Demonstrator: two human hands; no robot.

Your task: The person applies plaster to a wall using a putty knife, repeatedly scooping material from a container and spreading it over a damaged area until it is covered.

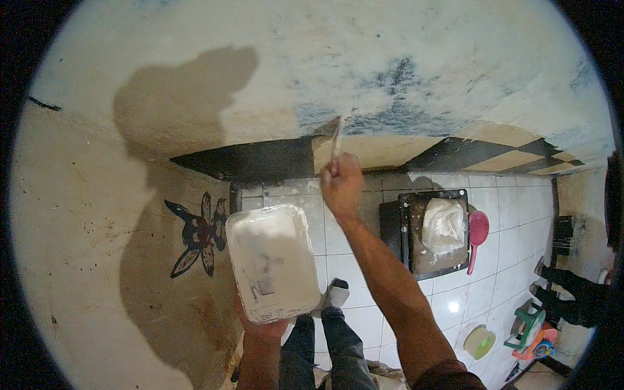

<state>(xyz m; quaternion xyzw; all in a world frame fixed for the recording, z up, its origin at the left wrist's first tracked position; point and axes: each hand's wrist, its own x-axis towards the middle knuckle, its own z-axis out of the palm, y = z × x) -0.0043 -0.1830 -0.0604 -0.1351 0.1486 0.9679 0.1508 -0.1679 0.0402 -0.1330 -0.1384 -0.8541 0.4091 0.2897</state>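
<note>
My right hand [341,185] grips a putty knife [336,140], its blade against the pale wall [403,78], just above a band of black and cream checks [364,153]. Blue-dark patches show through the wall's whitish coat near the blade. Down at the left, my left hand [263,328] holds up a white rectangular plastic container [273,257] coated inside with creamy putty, its fingers largely hidden underneath.
A dark box [413,270] on the tiled floor [494,247] bears a white plastic bag [442,224], beside a pink dipper [479,231]. A pale bowl [480,344], green stool [526,322] and another person's legs [572,299] are at right. The left wall [84,234] adjoins.
</note>
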